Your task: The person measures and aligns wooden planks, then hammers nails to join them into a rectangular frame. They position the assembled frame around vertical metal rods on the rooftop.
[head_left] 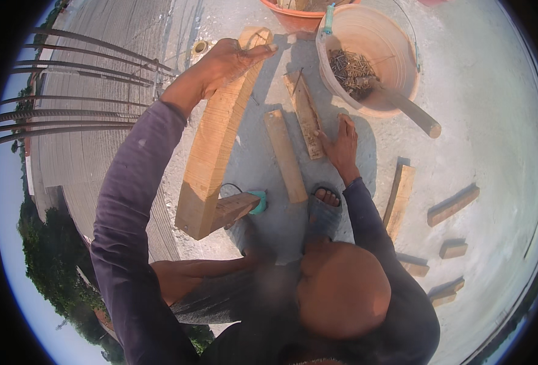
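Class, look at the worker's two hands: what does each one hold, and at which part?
Left hand grips the far top end of the thick timber beam. Right hand rests on a short wood strip, at its near end.

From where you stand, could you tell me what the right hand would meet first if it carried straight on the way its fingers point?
Probably the bucket; the right hand rests on a wood strip.

position: head-worn fisheye, high over the crouching person
facing: straight down at the concrete floor (494,121)
nearness: close over arms and knees
rim: edges bend, dark border
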